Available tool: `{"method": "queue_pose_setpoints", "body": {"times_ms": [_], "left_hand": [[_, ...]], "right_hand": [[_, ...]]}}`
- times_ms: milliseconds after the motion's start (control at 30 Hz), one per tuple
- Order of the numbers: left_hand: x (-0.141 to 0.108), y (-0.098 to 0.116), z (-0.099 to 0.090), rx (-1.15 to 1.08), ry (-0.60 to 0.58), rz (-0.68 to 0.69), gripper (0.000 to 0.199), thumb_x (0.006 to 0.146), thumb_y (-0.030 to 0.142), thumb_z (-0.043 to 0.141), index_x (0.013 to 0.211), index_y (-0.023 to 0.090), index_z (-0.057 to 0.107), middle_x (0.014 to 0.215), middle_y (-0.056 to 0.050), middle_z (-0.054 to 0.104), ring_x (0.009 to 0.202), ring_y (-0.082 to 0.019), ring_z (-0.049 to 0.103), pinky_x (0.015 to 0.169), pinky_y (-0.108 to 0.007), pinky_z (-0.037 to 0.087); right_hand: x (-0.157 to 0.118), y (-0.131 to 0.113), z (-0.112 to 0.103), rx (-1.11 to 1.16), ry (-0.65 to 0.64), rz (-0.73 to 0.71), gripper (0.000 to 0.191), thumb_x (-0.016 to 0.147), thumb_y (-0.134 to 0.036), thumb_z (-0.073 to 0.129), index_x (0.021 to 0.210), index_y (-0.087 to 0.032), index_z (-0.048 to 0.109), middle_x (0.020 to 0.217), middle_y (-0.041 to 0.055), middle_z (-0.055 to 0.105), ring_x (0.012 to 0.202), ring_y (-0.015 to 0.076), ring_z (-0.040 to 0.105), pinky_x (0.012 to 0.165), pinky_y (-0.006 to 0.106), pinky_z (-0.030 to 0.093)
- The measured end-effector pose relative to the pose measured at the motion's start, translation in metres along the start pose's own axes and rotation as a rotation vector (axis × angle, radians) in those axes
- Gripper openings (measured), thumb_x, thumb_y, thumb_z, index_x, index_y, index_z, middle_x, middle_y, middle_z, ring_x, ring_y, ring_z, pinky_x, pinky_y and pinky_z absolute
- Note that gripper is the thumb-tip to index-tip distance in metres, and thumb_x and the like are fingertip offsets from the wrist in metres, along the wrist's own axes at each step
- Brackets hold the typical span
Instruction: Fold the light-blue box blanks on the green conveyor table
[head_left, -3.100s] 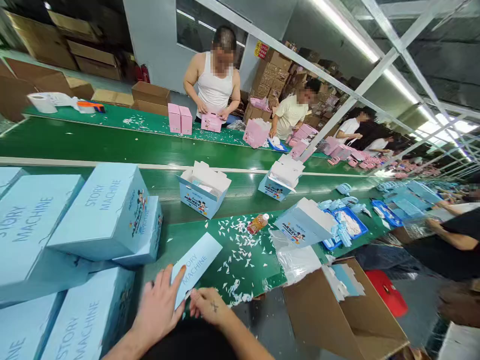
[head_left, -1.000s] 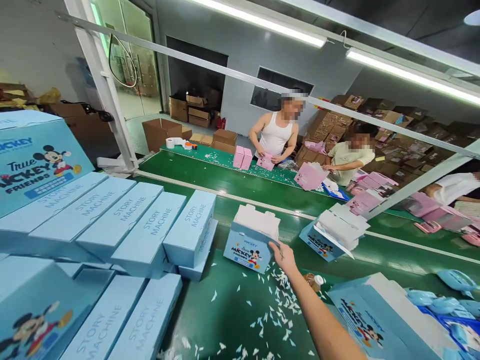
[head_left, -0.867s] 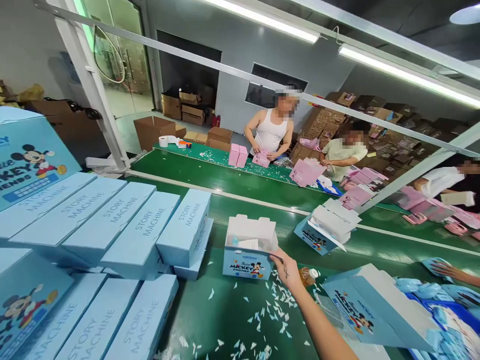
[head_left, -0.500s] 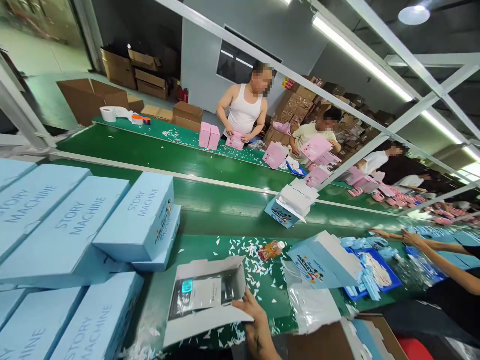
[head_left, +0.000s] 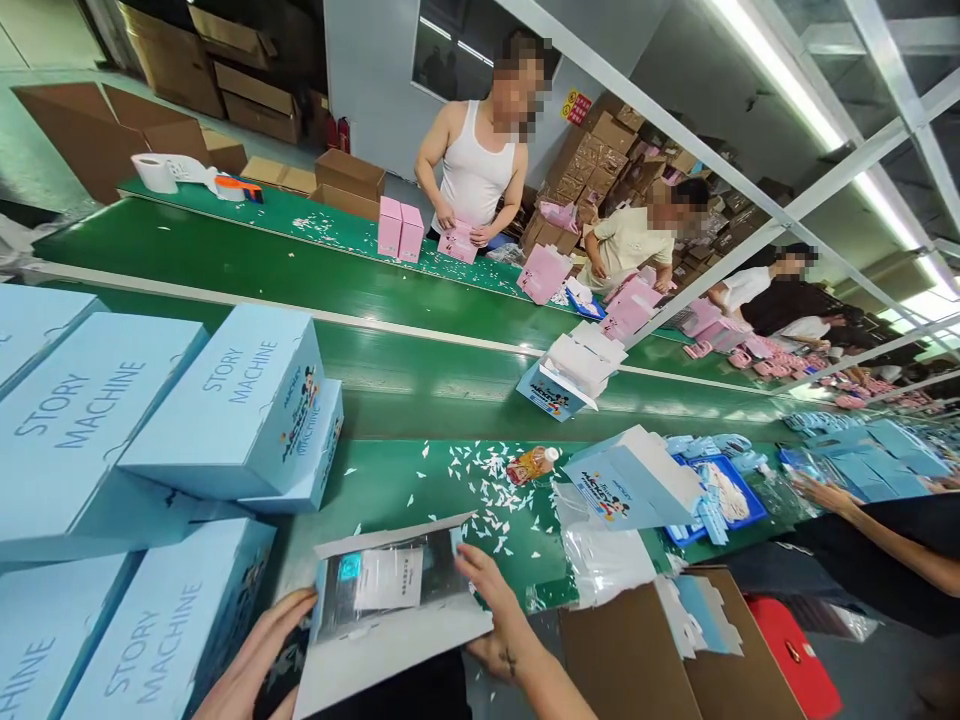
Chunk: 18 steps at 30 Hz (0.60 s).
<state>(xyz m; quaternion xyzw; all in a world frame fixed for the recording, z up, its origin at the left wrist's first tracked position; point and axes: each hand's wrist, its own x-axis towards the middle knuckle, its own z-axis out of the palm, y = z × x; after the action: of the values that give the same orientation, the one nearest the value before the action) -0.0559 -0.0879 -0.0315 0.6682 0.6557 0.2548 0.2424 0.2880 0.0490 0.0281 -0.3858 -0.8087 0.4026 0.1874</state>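
An open box (head_left: 397, 640) with white inner flaps is tilted towards me at the near edge of the green table. Inside lie a dark item under clear plastic and a white printed booklet (head_left: 390, 578) with a turquoise square beside it. My left hand (head_left: 259, 650) grips the box's left side, fingers along its edge and thumb lower down. On the other side, my right hand (head_left: 501, 615) holds the right end, its fingers bent over the side flap. Stacked blue "STORY MACHINE" boxes (head_left: 225, 400) stand close to my left hand.
White paper scraps and a drink bottle (head_left: 532, 465) lie beyond the box. To the right are an open blue box (head_left: 630, 480), a clear plastic bag (head_left: 600, 550), a blue tray (head_left: 731, 500) and a carton (head_left: 630, 650). Co-workers (head_left: 480, 160) handle pink boxes opposite; another's arm reaches in at right.
My left hand has come into view and taken the box's left side. The box has tipped towards me and shifted slightly left. My right hand has moved to its right end. The view has shifted.
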Motion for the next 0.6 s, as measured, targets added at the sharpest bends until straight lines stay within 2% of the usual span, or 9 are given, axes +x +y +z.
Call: {"method": "queue_pose_setpoints", "body": {"times_ms": [100,200,267,333,433,500,600], "left_hand": [[0.016,0.012,-0.005,-0.001,-0.055,0.03,0.065,0.084,0.03,0.052,0.146,0.041,0.037,0.153,-0.002,0.04,0.137,-0.027,0.045,0.111,-0.046,0.045],[0.029,0.029,-0.007,-0.006,-0.08,0.017,0.049,0.086,0.034,0.052,0.134,0.043,0.053,0.148,0.0,0.046,0.141,-0.03,0.035,0.113,-0.053,0.04],[0.037,0.039,-0.007,-0.035,-0.087,-0.04,0.037,0.09,0.042,0.046,0.122,0.039,0.065,0.146,0.0,0.047,0.139,-0.031,0.033,0.11,-0.053,0.043],[0.043,0.046,-0.006,-0.079,-0.09,-0.119,0.04,0.094,0.047,0.038,0.104,0.032,0.073,0.145,-0.001,0.047,0.136,-0.03,0.032,0.107,-0.051,0.044],[0.048,0.051,-0.005,-0.119,-0.081,-0.195,0.049,0.095,0.051,0.033,0.083,0.025,0.073,0.14,-0.003,0.05,0.132,-0.028,0.033,0.107,-0.05,0.043],[0.05,0.05,-0.002,-0.148,-0.059,-0.225,0.048,0.094,0.052,0.034,0.083,0.024,0.07,0.135,-0.004,0.052,0.129,-0.027,0.036,0.107,-0.05,0.042],[0.055,0.044,0.006,-0.211,0.016,-0.32,0.042,0.091,0.056,0.039,0.099,0.023,0.063,0.127,-0.008,0.054,0.126,-0.027,0.041,0.107,-0.052,0.043]], "right_hand": [[0.017,0.002,0.001,-0.121,-0.112,-0.065,0.062,0.076,-0.047,0.067,0.135,-0.031,0.056,0.145,0.0057,0.048,0.137,0.0266,0.039,0.113,0.042,0.037],[0.031,-0.003,-0.002,-0.143,-0.192,0.013,0.045,0.077,-0.052,0.067,0.119,-0.037,0.067,0.139,0.0018,0.052,0.129,0.0269,0.04,0.106,0.044,0.037],[0.039,-0.01,-0.008,-0.086,-0.232,0.061,0.033,0.081,-0.056,0.064,0.106,-0.037,0.074,0.135,0.0013,0.053,0.125,0.0262,0.041,0.104,0.044,0.036],[0.045,-0.015,-0.014,-0.032,-0.249,0.086,0.032,0.086,-0.057,0.058,0.092,-0.032,0.077,0.129,0.0021,0.055,0.123,0.0253,0.041,0.103,0.045,0.034],[0.049,-0.017,-0.014,-0.015,-0.269,0.102,0.039,0.089,-0.055,0.053,0.079,-0.025,0.075,0.126,0.0026,0.056,0.121,0.0252,0.041,0.104,0.047,0.032],[0.049,-0.013,-0.005,-0.003,-0.206,0.136,0.039,0.089,-0.053,0.052,0.075,-0.023,0.072,0.12,0.0035,0.057,0.118,0.0247,0.043,0.104,0.047,0.033],[0.048,-0.003,0.02,0.003,0.072,0.26,0.032,0.085,-0.05,0.058,0.091,-0.019,0.066,0.112,0.0084,0.056,0.111,0.0239,0.048,0.1,0.043,0.04]]}}
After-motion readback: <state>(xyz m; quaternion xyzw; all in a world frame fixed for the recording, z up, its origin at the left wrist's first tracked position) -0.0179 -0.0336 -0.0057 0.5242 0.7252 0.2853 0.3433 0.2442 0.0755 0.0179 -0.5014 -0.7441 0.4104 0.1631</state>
